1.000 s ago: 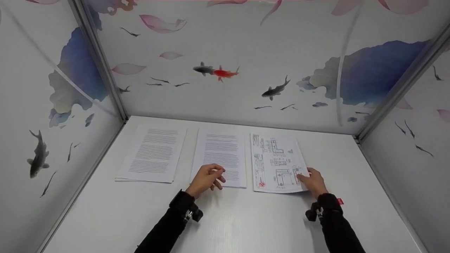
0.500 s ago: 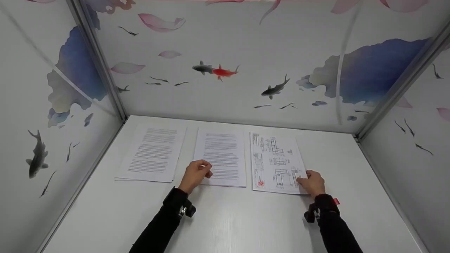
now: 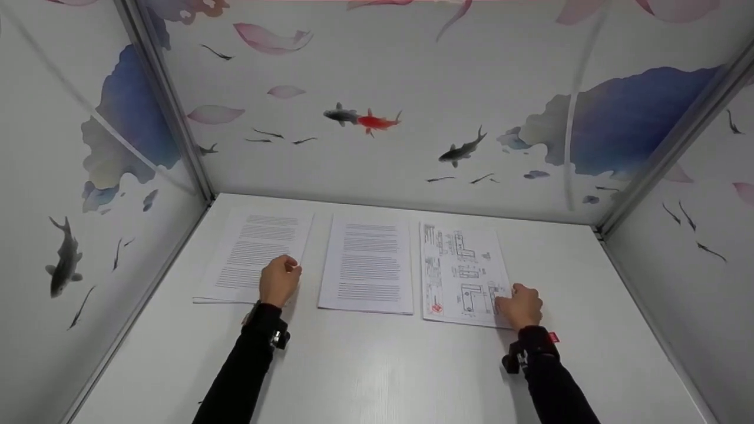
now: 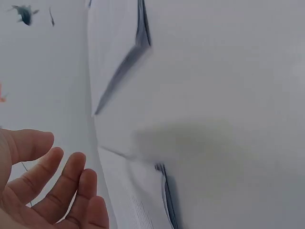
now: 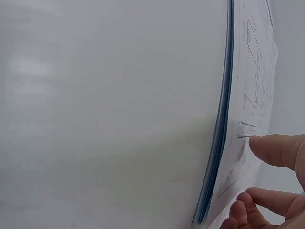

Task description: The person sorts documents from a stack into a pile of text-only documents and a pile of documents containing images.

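Drawing stack [image 3: 462, 274]: flat on the white table [image 3: 383, 377], rightmost of three piles. Points away from the person along its long axis, toward the patterned back wall [image 3: 377, 171], with a slight lean to the left at the far end. Short edge toward the person, with a red mark [image 3: 436, 308] near the near left corner. At the near right corner, right hand [image 3: 519, 306], with thumb tip over the printed face and fingers bent by the right edge; pinching or merely resting there, impossible to tell.

Over the near right part of the left text stack [image 3: 247, 256], left hand [image 3: 279, 281], with fingers loosely bent, thumb apart, gripping nothing. Beneath, the same pile with long axis away from the person and far end slanted right. Between the two outer piles, middle text stack [image 3: 374, 265], lengthwise almost straight toward the wall.
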Demonstrator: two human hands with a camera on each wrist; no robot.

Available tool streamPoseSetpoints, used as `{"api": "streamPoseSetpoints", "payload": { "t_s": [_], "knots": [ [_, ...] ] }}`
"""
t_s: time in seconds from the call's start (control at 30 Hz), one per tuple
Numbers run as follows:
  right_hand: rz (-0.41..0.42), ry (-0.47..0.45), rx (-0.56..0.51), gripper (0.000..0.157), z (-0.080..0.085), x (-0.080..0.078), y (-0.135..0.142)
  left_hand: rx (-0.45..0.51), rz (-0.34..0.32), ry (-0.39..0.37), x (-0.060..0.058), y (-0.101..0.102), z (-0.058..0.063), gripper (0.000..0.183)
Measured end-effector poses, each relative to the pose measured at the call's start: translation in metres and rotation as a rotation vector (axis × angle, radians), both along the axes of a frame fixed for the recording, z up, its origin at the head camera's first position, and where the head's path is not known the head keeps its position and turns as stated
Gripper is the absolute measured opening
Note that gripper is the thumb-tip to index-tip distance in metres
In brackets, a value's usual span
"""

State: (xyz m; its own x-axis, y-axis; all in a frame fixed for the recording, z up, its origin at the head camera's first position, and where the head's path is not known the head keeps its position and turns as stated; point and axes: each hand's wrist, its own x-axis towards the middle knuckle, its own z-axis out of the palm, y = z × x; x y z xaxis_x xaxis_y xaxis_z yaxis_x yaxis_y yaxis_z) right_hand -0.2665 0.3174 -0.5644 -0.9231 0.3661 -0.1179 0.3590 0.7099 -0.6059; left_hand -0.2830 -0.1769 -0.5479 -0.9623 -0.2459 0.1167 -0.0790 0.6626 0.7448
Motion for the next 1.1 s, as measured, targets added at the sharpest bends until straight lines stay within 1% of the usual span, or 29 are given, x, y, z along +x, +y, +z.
{"api": "streamPoseSetpoints", "payload": {
  "t_s": [0.07, 0.1, 0.17, 0.23, 0.3, 0.4, 0.5, 0.57, 0.67, 0.8, 0.97, 1.1],
  "knots": [
    [-0.007, 0.010, 0.007, 0.060, 0.001, -0.001, -0.004, -0.085, -0.001, -0.028, -0.001, -0.007, -0.001, 0.025],
    [-0.004, 0.019, -0.003, 0.060, 0.002, -0.002, -0.007, -0.129, -0.003, -0.049, -0.002, -0.010, -0.002, 0.030],
    [0.013, 0.043, -0.028, 0.055, 0.002, -0.003, -0.014, -0.212, -0.015, -0.086, -0.002, -0.015, -0.005, 0.037],
    [0.038, 0.071, -0.062, 0.049, 0.003, -0.003, -0.022, -0.274, -0.026, -0.130, -0.002, -0.018, -0.007, 0.046],
    [0.074, 0.110, -0.099, 0.044, 0.003, -0.004, -0.033, -0.312, -0.030, -0.181, -0.003, -0.019, -0.011, 0.052],
    [0.137, 0.181, -0.137, 0.038, 0.001, -0.004, -0.053, -0.357, -0.015, -0.258, -0.005, -0.018, -0.016, 0.057],
    [0.198, 0.245, -0.139, 0.033, 0.002, -0.002, -0.075, -0.398, 0.000, -0.300, -0.008, -0.016, -0.019, 0.060],
    [0.231, 0.266, -0.143, 0.031, 0.004, 0.001, -0.091, -0.421, 0.014, -0.306, -0.010, -0.015, -0.020, 0.066],
    [0.272, 0.263, -0.164, 0.029, 0.008, 0.005, -0.113, -0.445, 0.037, -0.303, -0.012, -0.013, -0.020, 0.073],
    [0.335, 0.275, -0.200, 0.025, 0.012, 0.011, -0.136, -0.465, 0.095, -0.289, -0.015, -0.010, -0.023, 0.075],
    [0.394, 0.296, -0.222, 0.022, 0.011, 0.015, -0.153, -0.543, 0.152, -0.249, -0.021, -0.006, -0.029, 0.076],
    [0.400, 0.250, -0.247, 0.023, 0.011, 0.017, -0.161, -0.573, 0.183, -0.243, -0.024, -0.001, -0.031, 0.075]
  ]
}}
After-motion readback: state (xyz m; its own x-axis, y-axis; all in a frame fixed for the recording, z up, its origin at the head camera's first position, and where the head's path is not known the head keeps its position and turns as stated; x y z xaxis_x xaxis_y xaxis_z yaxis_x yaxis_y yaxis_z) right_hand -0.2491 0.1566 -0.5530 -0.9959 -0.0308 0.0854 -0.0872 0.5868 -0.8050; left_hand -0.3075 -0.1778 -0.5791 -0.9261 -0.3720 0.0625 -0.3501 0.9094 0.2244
